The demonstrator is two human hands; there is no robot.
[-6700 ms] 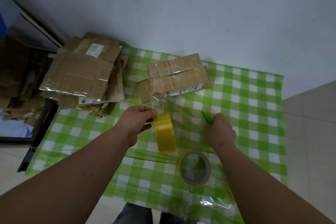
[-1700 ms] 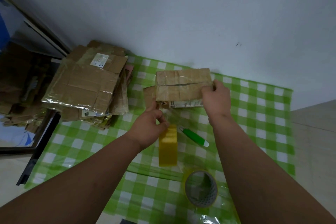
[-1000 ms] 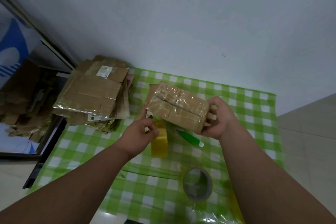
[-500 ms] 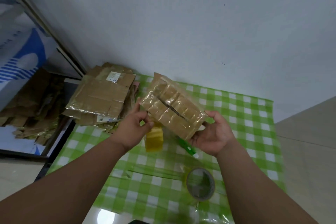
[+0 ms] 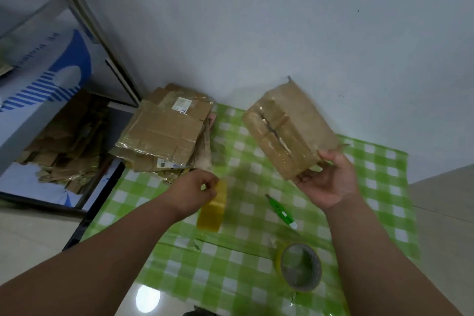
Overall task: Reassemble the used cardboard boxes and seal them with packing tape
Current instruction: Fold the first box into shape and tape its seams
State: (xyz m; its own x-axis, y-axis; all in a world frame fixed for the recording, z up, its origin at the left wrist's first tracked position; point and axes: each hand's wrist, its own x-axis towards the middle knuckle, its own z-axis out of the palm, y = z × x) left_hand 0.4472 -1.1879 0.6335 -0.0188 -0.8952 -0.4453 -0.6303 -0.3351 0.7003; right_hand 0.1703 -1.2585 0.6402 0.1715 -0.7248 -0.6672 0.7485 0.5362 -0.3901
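- The right hand (image 5: 327,182) holds a taped cardboard box (image 5: 288,131) up off the table, gripping its near right corner, with fingers curled under the bottom edge and the thumb on the right side.
- The box is tilted, its broad face turned toward the camera; a torn seam runs down that face under glossy clear tape.
- The left hand (image 5: 193,194) is low over the cloth, fingers pinched together at the top edge of a yellow roll of packing tape (image 5: 213,208), which stands on its edge. Whether the fingers grip the roll itself or a loose tape end, I cannot tell.
- The yellow roll stands near the middle of the green checked tablecloth (image 5: 379,187), left of a green utility knife (image 5: 280,210) that lies flat on the cloth.
- A second tape roll (image 5: 300,268) lies flat near the front edge of the table, on the right, its hollow core facing up.
- A stack of flattened cardboard boxes (image 5: 164,133) sits at the far left corner of the table, against the wall; the top one carries a white label.
- More crumpled cardboard (image 5: 64,141) lies on the floor to the left, beside a metal shelf frame (image 5: 89,26).
- The raised box and left hand are motion-blurred.
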